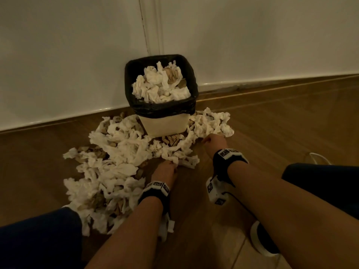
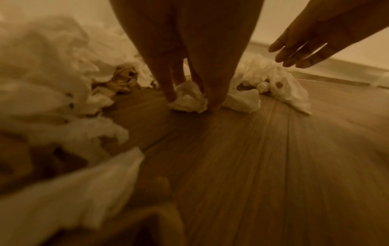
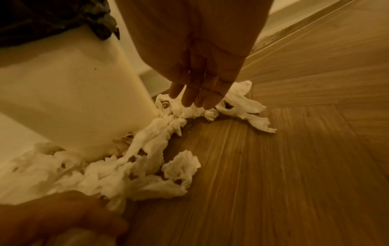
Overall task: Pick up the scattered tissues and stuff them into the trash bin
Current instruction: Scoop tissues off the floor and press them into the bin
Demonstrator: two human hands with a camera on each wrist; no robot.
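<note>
The cream trash bin (image 1: 165, 124) with a black liner (image 1: 134, 88) stands against the wall, heaped with crumpled tissues (image 1: 161, 84). White and brown tissues (image 1: 120, 152) lie scattered on the wooden floor, to the bin's left, front and right. My left hand (image 1: 168, 165) is down at the floor in front of the bin, its fingers pinching a small crumpled tissue (image 2: 187, 100). To the bin's right, my right hand (image 3: 195, 98) hovers just above a clump of tissues (image 3: 238, 101) with straight fingers and holds nothing.
The white wall (image 1: 252, 45) and baseboard run right behind the bin. My knees in dark trousers (image 1: 38, 237) flank the pile, and a shoe (image 1: 262, 241) is at lower right. A white cable (image 1: 320, 158) lies on the floor to the right.
</note>
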